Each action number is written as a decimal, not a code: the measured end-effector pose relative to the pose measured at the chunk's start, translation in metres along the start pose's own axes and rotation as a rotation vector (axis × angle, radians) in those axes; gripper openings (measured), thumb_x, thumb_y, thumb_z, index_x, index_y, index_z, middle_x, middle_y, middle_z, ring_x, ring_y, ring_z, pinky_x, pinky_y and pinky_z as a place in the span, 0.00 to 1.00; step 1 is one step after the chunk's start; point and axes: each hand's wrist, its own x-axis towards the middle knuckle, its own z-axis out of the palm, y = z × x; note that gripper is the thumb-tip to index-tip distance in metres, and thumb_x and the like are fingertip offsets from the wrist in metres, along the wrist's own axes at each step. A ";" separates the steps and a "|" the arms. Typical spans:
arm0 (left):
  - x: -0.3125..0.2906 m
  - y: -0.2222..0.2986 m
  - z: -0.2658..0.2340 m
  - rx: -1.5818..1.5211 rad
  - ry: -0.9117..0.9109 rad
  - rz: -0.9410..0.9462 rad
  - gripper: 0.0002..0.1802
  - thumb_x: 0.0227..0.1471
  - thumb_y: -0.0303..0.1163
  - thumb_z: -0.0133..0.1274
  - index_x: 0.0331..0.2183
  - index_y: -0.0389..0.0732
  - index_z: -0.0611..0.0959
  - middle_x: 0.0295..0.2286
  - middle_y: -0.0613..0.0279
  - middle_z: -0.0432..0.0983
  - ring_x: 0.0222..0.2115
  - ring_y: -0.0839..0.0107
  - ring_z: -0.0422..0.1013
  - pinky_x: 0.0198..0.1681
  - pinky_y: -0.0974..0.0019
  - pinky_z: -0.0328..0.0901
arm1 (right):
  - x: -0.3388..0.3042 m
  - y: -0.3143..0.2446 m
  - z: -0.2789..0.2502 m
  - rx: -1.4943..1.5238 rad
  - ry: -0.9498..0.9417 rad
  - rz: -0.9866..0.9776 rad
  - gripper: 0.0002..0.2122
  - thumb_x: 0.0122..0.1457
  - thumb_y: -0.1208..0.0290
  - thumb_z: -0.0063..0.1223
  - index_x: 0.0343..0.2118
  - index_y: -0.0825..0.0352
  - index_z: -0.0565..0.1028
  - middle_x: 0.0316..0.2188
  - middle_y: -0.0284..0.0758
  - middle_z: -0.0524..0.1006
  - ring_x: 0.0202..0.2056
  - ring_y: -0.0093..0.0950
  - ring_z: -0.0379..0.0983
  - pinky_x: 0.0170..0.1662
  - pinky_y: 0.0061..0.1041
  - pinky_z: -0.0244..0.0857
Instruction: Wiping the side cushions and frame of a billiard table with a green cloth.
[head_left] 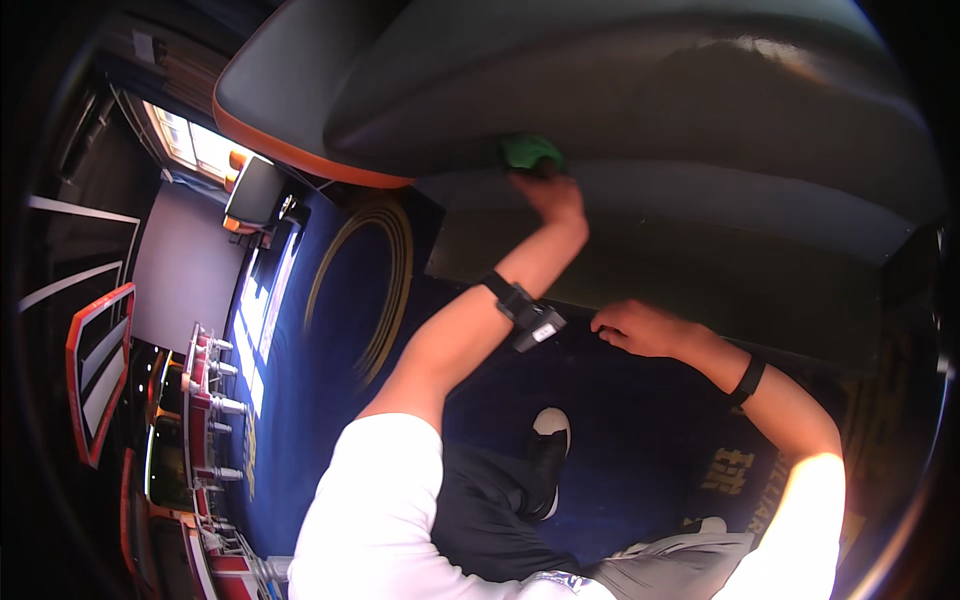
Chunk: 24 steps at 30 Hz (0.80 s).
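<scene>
White sleeve [375, 500] closest, and there's the green cloth [532, 152] at the left hand [548, 192]: light, floppy, I'd judge, best bunched under the palm! That grip has hold of it, blur hiding how tightly, against dark upholstery [620, 110] just beyond. Lower and rightward, the right hand [642, 328] curls loosely, seemingly empty.

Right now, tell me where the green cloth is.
In the head view, the cloth is at the upper middle, just right of centre, at the left hand's fingertips and against the grey seat.
</scene>
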 end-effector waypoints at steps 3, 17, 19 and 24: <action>-0.060 0.019 0.029 0.006 -0.137 -0.083 0.32 0.58 0.26 0.41 0.60 0.45 0.48 0.40 0.60 0.67 0.24 0.74 0.64 0.24 0.71 0.62 | -0.001 -0.003 -0.007 -0.096 -0.156 0.085 0.06 0.54 0.70 0.53 0.32 0.64 0.76 0.35 0.37 0.76 0.37 0.37 0.73 0.40 0.35 0.66; -0.087 0.020 0.072 -0.292 -0.106 -0.590 0.14 0.55 0.47 0.38 0.32 0.47 0.66 0.24 0.68 0.60 0.17 0.74 0.56 0.23 0.69 0.55 | -0.052 0.021 0.003 -0.317 -0.190 0.163 0.09 0.51 0.62 0.57 0.28 0.63 0.77 0.27 0.36 0.77 0.33 0.38 0.75 0.36 0.37 0.68; -0.067 0.027 0.057 -0.330 -0.135 -0.578 0.15 0.55 0.49 0.39 0.30 0.48 0.67 0.22 0.70 0.61 0.16 0.75 0.55 0.24 0.70 0.55 | -0.046 0.026 0.011 -0.285 -0.129 0.088 0.08 0.51 0.63 0.57 0.27 0.62 0.77 0.27 0.36 0.77 0.33 0.38 0.75 0.36 0.37 0.68; -0.045 0.062 0.038 -0.360 -0.069 -0.571 0.18 0.53 0.52 0.34 0.26 0.49 0.67 0.22 0.69 0.60 0.15 0.72 0.50 0.24 0.69 0.52 | -0.030 0.019 0.012 -0.219 -0.057 0.057 0.07 0.53 0.66 0.55 0.30 0.63 0.75 0.27 0.35 0.77 0.33 0.38 0.75 0.36 0.37 0.69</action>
